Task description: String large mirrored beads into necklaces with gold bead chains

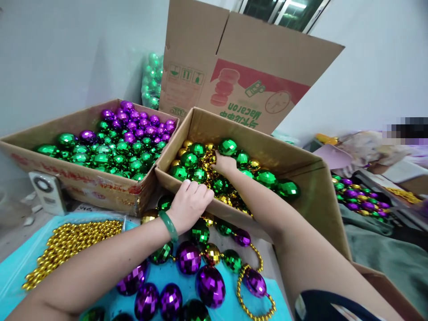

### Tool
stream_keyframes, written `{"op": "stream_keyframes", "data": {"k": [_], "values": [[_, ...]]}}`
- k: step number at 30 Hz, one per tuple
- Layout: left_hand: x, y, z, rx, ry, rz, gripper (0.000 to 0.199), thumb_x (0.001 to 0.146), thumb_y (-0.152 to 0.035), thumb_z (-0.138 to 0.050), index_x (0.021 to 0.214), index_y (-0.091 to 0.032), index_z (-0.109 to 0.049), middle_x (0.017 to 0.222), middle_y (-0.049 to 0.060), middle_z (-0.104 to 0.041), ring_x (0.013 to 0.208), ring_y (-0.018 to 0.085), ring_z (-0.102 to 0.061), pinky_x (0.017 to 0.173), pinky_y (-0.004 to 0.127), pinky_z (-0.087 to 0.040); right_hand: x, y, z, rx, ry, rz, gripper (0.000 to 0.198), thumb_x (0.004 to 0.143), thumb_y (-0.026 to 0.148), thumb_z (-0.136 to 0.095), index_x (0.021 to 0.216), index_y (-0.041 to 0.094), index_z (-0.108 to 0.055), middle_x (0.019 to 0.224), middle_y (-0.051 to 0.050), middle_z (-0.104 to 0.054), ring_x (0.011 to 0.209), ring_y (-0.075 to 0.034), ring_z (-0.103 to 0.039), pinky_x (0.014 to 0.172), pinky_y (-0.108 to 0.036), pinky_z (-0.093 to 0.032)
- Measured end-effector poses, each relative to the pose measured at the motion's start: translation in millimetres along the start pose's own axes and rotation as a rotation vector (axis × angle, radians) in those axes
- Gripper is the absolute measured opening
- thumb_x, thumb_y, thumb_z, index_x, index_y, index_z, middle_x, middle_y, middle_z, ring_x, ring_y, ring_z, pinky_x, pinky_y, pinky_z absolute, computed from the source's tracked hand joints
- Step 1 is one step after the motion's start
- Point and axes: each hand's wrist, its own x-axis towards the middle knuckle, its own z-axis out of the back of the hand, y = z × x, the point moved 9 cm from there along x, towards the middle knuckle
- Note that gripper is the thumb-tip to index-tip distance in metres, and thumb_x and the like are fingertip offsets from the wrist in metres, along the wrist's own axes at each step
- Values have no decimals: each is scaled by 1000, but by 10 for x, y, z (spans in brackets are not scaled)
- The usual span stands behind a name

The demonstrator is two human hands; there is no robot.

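Note:
My left hand (191, 204), with a green bangle at the wrist, has its fingers curled over the front edge of a cardboard box (297, 174). Inside that box, my right hand (226, 165) reaches in among shiny gold balls (210, 157) and green faceted balls (228, 146). Its fingers are bent in toward the gold balls; the fingertips are partly hidden. Below my left hand lies a necklace of large purple (189, 257), green and gold faceted beads, with strings of small gold beads (239, 290), on a blue sheet (264, 307).
A second box (143, 200) at left holds green and purple balls. A white device (47, 192) leans before it. Gold bead strings (73, 243) lie on the left. A tall carton flap (267, 49) rises behind. Multicoloured beads (361, 198) and a person's hand (349, 171) show at right.

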Motion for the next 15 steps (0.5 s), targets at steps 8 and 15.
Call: {"op": "stream_keyframes", "data": {"k": [8,15], "values": [[29,0,5,-10,21,-19,13,92,-16,-39,86,-18,-50,78,4,-54,76,21,-50,71,37,-36,61,-13,31,-36,43,14,47,83,40,-55,119,11,-59,118,-21,-62,110,-32,-57,84,-38,-47],[170,22,-2,-36,105,-22,13,91,-14,-40,88,-17,-52,80,6,-56,82,24,-52,69,37,-35,109,-59,179,2,201,90,54,67,50,-70,112,20,-66,113,-11,-67,103,-27,-62,81,-33,-49]]}}
